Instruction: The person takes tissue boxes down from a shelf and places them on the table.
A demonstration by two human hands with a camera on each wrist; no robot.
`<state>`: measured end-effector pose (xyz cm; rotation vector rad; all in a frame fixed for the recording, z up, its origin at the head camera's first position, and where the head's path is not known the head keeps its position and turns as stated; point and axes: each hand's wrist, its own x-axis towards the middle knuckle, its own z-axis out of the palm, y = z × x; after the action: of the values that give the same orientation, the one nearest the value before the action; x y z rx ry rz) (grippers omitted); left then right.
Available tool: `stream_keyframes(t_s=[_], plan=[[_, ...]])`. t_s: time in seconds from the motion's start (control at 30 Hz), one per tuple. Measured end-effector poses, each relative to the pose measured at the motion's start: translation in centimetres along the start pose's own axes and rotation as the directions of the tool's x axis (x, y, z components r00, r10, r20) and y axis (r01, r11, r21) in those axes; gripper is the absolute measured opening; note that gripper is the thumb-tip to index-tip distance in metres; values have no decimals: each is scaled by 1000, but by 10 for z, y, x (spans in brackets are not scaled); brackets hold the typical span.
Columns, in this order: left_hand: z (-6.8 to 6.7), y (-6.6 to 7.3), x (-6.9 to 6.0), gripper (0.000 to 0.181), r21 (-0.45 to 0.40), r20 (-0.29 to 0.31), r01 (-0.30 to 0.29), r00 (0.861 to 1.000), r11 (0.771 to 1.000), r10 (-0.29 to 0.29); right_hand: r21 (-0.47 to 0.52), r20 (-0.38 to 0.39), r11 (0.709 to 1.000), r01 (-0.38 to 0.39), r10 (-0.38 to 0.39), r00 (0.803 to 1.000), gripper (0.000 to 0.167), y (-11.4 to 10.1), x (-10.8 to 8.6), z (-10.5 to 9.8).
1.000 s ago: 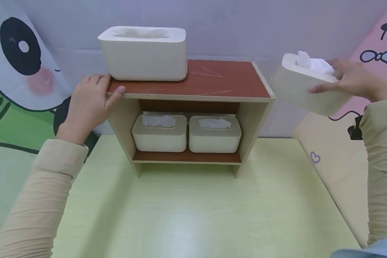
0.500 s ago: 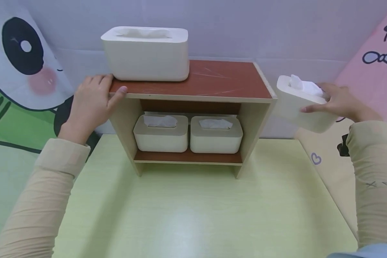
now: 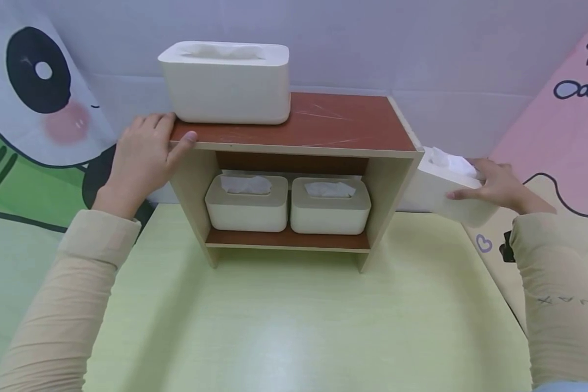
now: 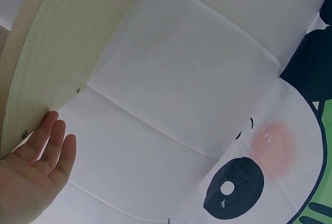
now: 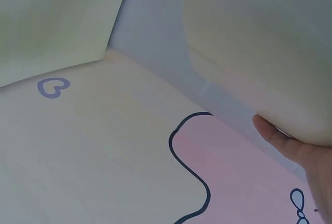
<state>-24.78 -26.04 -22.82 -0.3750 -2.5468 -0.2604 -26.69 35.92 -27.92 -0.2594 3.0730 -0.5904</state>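
Before a lilac backdrop [image 3: 343,43], at a pale green worktop [image 3: 274,316] bearing a brown-topped shelf unit [image 3: 353,122], holds a white tissue box [image 3: 443,193] aslant in the right grip [image 3: 502,185], just beyond the shelf unit's right side, with the thumb [image 3: 463,194] across its front. Rests the left grip [image 3: 139,158], with fingers extended, on the shelf unit's upper left corner, near a larger-looking box [image 3: 227,92] set on the left of its top, above two similar boxes [image 3: 247,212] placed side by side inside it.
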Motion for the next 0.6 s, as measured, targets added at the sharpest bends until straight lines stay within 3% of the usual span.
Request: stream_keyframes(t_s=[0.3, 0.6], plan=[[0, -1, -1, 68, 0, 14, 14, 1000, 1000, -14, 0, -45, 994, 106, -106, 993, 88, 17, 3, 38], [-1, 1, -2, 68, -6, 17, 20, 1000, 1000, -20, 49, 24, 999, -18, 16, 1000, 93, 26, -1, 68]])
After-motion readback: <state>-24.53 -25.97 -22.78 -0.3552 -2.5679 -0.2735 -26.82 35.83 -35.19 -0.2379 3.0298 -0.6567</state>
